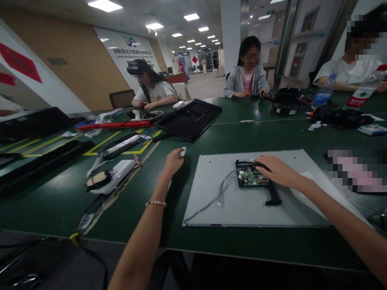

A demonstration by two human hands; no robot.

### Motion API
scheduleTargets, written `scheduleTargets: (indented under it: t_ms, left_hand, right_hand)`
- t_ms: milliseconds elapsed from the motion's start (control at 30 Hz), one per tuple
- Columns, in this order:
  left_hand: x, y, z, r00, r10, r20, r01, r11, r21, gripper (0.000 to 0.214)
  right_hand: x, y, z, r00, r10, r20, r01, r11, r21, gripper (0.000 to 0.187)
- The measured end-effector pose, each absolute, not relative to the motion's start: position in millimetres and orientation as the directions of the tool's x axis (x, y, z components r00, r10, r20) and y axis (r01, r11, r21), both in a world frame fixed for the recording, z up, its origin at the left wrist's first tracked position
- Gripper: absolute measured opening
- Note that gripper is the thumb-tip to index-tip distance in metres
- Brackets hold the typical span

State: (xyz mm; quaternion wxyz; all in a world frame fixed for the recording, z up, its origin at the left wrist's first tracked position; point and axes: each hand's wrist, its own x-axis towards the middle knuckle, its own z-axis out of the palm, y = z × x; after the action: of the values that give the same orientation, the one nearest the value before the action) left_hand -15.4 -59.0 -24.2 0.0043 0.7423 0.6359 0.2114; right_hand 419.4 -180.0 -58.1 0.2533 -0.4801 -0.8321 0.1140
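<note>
Counts from the head view:
- Green table [242, 135]: 1.
- Grey metal panel [242, 205]: 1. It lay flat near the table's front edge.
- Circuit board [250, 177]: 1. It was green in a black frame and sat on the upper middle of the panel.
- Cable bundle [225, 187]: 1. It ran from the board's left edge across the panel toward the lower left corner.
- Black flat strip [273, 196]: 1. It led from the board toward the near side.
- Black monitor frame [190, 119]: 1. It lay further back on the table, well apart from the panel.
- Other people seated at the far side: 3. There was a person at left [152, 90], a person in the middle [246, 80] and a person at right [347, 70].

Hands:
- The left hand [173, 161] rested on the table just left of the panel's upper corner. Its fingertips were pinched on a small white piece [183, 152], and a bead bracelet [155, 203] was on the wrist.
- The right hand [276, 170] lay spread and flat with the fingers extended. It rested on the right part of the circuit board and gripped nothing.

Containers:
- There were 2 plastic bottles at far right.
- The blue-labelled bottle [325, 94] stood upright.
- The red-labelled bottle [364, 92] was tilted.
- The fill level could not be told for either bottle.
</note>
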Motion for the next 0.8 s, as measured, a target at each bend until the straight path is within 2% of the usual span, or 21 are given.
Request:
scheduleTargets:
  t_ms: [167,433,633,800]
  left_hand:
    - [-17.8,-57.6,-28.6,0.074,0.964,0.256,0.958,-0.14,0.251,0.041]
    - [-12.9,-61.2,-23.2,0.043,0.951,0.306,0.968,-0.115,0.221,0.038]
    - [31.9,-90.2,3.3,0.229,0.91,0.346,0.939,-0.3,0.167,0.041]
    - [87.4,-136.4,9.7,0.399,0.886,0.238,0.9,-0.427,0.082,0.038]
  right_hand:
    - [419.2,-181.1,-58.8,-0.383,0.868,0.316,0.713,0.495,-0.497,0.048]
    - [420.8,-183.5,-62.1,-0.348,0.875,0.336,0.701,0.48,-0.527,0.048]
    - [409.6,-186.7,-44.7,-0.354,0.863,0.36,0.672,0.503,-0.544,0.048]
    - [375.3,-195.1,-19.8,-0.4,0.844,0.358,0.65,0.537,-0.538,0.049]
